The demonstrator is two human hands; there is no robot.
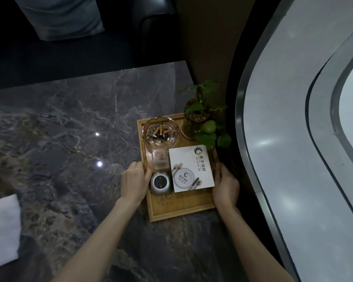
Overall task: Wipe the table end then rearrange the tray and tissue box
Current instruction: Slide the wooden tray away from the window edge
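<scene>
A wooden tray [181,208] lies at the right end of the dark marble table [69,123]. My left hand [134,181] grips its left rim and my right hand [225,185] grips its right rim. On the tray stand a white printed tissue box [191,168], a glass ashtray [161,131] with cigarette butts, a small clear box [161,158], a round metal object [161,183] and a potted green plant [204,119]. A white cloth [2,228] lies on the table at the far left edge of view.
A dark sofa with a grey cushion [59,17] stands beyond the table's far edge. A curved grey window frame and sill [283,139] runs close along the right of the tray. The plant's leaves overhang the tray's right rim.
</scene>
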